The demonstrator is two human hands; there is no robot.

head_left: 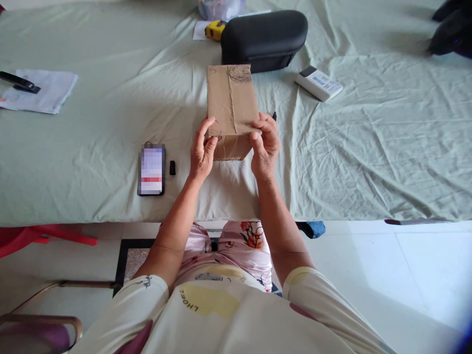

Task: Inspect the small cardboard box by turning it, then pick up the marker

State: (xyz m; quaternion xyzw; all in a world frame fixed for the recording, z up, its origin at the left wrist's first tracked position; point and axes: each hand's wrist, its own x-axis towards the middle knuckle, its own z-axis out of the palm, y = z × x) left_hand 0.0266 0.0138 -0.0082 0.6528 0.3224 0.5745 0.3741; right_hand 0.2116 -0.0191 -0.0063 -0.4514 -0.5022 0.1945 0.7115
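A brown cardboard box (236, 103) stands on the cloth-covered table in front of me, with dark scribbles at the far right corner of its top. My left hand (202, 152) grips its near left corner, thumb on the near edge and fingers along the side. On the opposite corner, my right hand (266, 147) holds it the same way. A small black tip (274, 116) pokes out beyond my right fingers; what it belongs to is hidden. Left of the box lie a phone (151, 169) with a blurred screen and a short black cap-like piece (172, 167).
Behind the box sits a black hard case (265, 37), beside a yellow tape measure (215, 30). A white-and-grey small carton (320, 83) lies to the right. Papers (51, 91) with a black stapler-like object (22, 82) are at far left. A red chair (47, 235) stands below the table edge.
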